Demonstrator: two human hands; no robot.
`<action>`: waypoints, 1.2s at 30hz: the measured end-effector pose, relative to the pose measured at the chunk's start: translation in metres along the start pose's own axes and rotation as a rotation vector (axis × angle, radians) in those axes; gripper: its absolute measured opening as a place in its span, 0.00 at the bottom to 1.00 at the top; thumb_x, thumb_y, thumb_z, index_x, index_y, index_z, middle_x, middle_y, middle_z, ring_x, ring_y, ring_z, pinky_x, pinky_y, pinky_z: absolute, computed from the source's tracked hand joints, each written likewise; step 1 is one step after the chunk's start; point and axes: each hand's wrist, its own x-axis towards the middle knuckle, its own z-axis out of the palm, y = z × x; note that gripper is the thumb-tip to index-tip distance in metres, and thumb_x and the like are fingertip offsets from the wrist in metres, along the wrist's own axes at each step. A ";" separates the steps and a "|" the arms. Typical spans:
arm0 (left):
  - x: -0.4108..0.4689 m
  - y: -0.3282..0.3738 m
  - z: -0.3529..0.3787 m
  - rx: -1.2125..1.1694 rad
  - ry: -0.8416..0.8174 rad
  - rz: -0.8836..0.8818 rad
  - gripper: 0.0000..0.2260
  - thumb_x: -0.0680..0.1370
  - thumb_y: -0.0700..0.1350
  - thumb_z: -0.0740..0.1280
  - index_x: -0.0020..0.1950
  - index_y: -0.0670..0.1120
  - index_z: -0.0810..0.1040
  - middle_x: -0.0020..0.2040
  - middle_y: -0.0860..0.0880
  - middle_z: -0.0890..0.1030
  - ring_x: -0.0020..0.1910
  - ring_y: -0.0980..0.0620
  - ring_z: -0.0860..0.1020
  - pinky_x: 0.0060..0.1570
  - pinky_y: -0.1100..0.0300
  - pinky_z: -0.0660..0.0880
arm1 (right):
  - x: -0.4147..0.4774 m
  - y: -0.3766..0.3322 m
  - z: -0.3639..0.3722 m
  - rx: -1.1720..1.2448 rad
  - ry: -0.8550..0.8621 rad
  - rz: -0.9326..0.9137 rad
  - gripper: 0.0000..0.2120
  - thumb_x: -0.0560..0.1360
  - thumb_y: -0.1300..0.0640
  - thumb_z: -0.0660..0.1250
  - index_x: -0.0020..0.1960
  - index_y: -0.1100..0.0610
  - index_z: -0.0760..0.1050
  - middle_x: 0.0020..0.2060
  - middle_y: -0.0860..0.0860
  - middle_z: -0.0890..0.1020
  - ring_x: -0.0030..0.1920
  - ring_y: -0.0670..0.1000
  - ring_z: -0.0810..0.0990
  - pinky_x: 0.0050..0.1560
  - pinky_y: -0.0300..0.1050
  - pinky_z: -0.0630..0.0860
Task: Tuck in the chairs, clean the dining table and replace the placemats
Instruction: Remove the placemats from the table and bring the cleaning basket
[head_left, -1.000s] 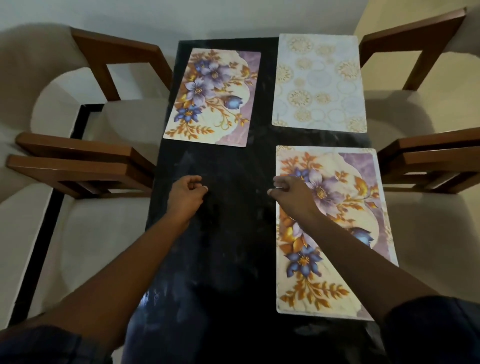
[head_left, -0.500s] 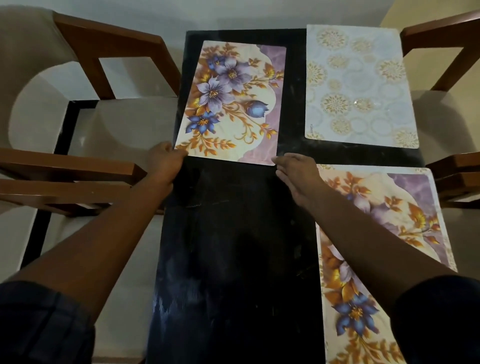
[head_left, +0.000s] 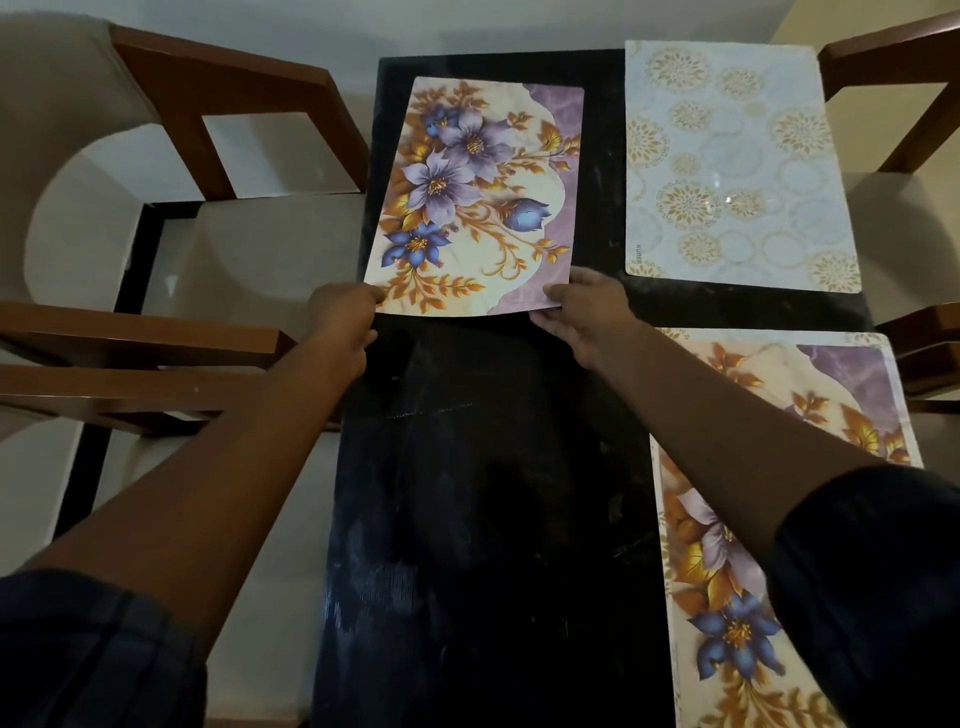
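Observation:
A floral placemat (head_left: 478, 197) with purple and blue flowers lies at the far left of the black dining table (head_left: 488, 519). My left hand (head_left: 343, 322) pinches its near left corner and my right hand (head_left: 582, 312) pinches its near right corner; that near edge is lifted slightly off the table. A pale placemat (head_left: 732, 166) with gold circles lies at the far right. A second floral placemat (head_left: 753, 545) lies at the near right, partly under my right forearm.
Wooden chairs with pale cushioned seats flank the table: two on the left (head_left: 218, 124) (head_left: 130, 364) and two on the right (head_left: 893, 88) (head_left: 930, 358). The table's near left part is bare and streaked. A pale floor shows beyond the far edge.
Both hands left the middle of the table, reached forward to the far left floral placemat and took hold of its near corners. The camera moved forward and left.

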 end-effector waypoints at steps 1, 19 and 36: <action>-0.004 -0.002 -0.001 0.006 -0.011 0.009 0.05 0.82 0.43 0.69 0.48 0.49 0.75 0.49 0.50 0.80 0.50 0.54 0.79 0.59 0.53 0.80 | -0.001 -0.002 0.003 0.013 -0.003 -0.030 0.19 0.81 0.66 0.68 0.70 0.56 0.76 0.63 0.54 0.83 0.57 0.55 0.85 0.49 0.52 0.87; -0.166 -0.074 0.005 0.075 -0.325 0.118 0.14 0.77 0.26 0.65 0.54 0.42 0.83 0.47 0.42 0.87 0.38 0.49 0.87 0.38 0.54 0.86 | -0.135 0.067 -0.231 0.085 -0.061 -0.151 0.16 0.80 0.72 0.66 0.62 0.59 0.81 0.57 0.55 0.87 0.54 0.58 0.88 0.53 0.55 0.86; -0.330 -0.243 0.101 0.291 -0.415 -0.012 0.12 0.75 0.26 0.69 0.54 0.39 0.79 0.51 0.38 0.86 0.48 0.43 0.87 0.43 0.48 0.86 | -0.220 0.187 -0.462 0.105 0.153 0.040 0.13 0.78 0.73 0.67 0.57 0.61 0.83 0.51 0.56 0.88 0.46 0.57 0.89 0.39 0.50 0.85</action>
